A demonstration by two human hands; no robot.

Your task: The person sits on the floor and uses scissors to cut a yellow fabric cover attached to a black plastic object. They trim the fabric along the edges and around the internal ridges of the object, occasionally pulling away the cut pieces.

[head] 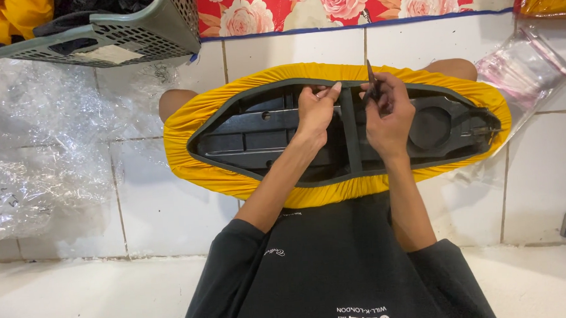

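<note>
- A motorcycle seat (pixel 263 131) lay upside down across the person's knees, its black plastic underside facing up; everything below is placed against this seat.
- A yellow stretch cover (pixel 233 180) was wrapped around the seat's rim, gathered in folds along every edge.
- A black strap (pixel 351 143) ran across the underside, from the seat's near edge to its far edge, roughly at the middle of its length.
- The left hand (pixel 316 112) rested over the far half of the underside, just left of the strap, fingers pinched on the strap's far end near the dark hem of the cover.
- The right hand (pixel 388 113) sat just right of the strap, clenched around a thin dark tool (pixel 371 79) whose tip stood up past the seat's far edge; what kind of tool it was could not be made out.
- Beyond the seat's far left end stood a grey plastic basket (pixel 156 24) holding yellow and dark cloth.
- Crumpled clear plastic wrap (pixel 34 138) lay on the white tiled floor (pixel 171 215) left of the seat.
- A small clear bag (pixel 524 69) lay by its far right end.
</note>
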